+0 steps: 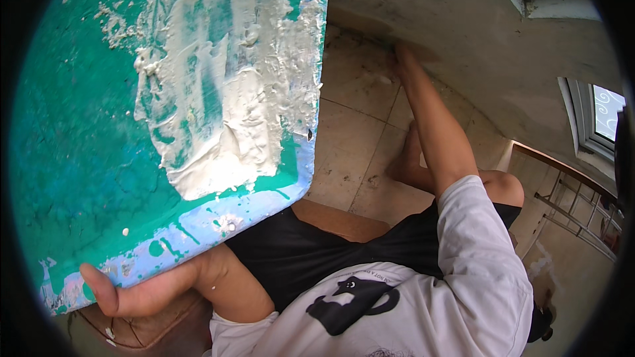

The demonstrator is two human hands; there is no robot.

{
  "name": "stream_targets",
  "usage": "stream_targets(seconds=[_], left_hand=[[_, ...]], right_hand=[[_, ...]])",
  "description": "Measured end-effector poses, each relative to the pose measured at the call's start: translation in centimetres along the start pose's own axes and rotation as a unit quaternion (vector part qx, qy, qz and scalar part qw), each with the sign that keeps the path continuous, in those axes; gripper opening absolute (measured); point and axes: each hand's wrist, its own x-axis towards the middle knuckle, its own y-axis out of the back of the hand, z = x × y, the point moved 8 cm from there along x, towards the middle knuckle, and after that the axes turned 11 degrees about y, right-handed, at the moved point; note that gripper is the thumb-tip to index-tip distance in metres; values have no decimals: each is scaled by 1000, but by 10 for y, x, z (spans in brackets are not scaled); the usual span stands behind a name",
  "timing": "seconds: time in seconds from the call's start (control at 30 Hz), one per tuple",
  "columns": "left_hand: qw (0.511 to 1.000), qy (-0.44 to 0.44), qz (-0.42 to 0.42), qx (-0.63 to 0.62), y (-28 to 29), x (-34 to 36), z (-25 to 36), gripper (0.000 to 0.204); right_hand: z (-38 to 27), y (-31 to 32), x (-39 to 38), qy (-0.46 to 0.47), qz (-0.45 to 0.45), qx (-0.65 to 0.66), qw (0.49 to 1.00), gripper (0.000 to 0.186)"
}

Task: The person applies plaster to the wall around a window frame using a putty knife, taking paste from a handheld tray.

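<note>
A green board with a worn light-blue rim fills the left side, close up. White paste, thick like putty, lies smeared over it, heaped toward the near edge. My left hand grips the board from below at its near edge; the thumb curls up over the rim and the other fingers are hidden underneath. My right arm stretches far forward past my knee. My right hand is low, by the foot of the wall, where it meets the floor. Its fingers are too dim and small to make out, and so is anything in them.
A grey plastered wall runs along the front and right, with a window in it. Tiles cover the floor. My bare foot rests near the wall. A metal ladder-like frame stands at the right.
</note>
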Motion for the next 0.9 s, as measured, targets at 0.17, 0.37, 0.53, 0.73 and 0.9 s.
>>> stream_targets(seconds=[0.17,0.37,0.53,0.73,0.9], left_hand=[[1000,2,0,1,-8,-4,0,57],[1000,2,-1,25,-1,0,2,58],[999,18,-2,27,-5,3,0,60],[999,31,1,16,-4,4,-4,60],[999,35,-15,25,-7,2,-6,58]], right_hand=[[-12,-1,13,17,-1,-17,1000,7],[-11,13,-8,6,-88,-49,995,10],[9,8,-10,-2,-49,-20,999,6],[10,-15,10,0,-7,-26,1000,9],[-3,-26,5,-1,-6,-53,999,11]])
